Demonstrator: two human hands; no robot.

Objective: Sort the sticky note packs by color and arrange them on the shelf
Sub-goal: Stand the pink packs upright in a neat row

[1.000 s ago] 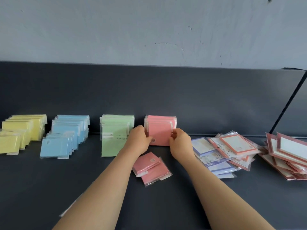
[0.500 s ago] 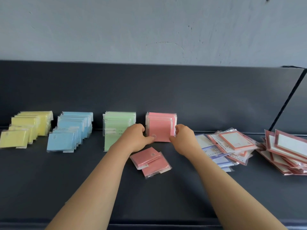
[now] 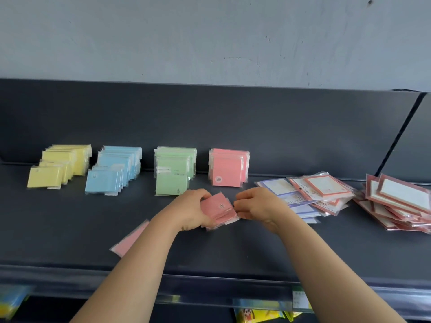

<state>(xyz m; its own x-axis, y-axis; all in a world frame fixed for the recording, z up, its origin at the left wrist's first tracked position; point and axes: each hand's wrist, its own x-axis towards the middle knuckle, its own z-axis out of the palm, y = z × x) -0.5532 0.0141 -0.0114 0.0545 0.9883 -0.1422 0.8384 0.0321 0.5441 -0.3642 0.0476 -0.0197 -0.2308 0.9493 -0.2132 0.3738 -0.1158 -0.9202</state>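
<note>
head view showed the left hand point(image 3: 191, 212) gripping a small bundle of pink packs point(image 3: 218, 209) low over the middle of the dark shelf point(image 3: 256, 248). the right hand point(image 3: 256, 207) had curled fingers at the bundle's right edge; if it really pinched, i could not tell. at 12 o'clock from the bundle stood the pink row point(image 3: 229, 167), and toward 10 o'clock the green row point(image 3: 173, 173), blue row point(image 3: 114, 171) and yellow row point(image 3: 58, 166). one single pink pack point(image 3: 130, 240) lay at 8 o'clock, and the bordered packs point(image 3: 314, 194) at 3 o'clock.

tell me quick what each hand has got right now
Left hand: closed round the loose pink sticky note packs.
Right hand: fingers curled, pinching the right edge of the same packs.
</note>
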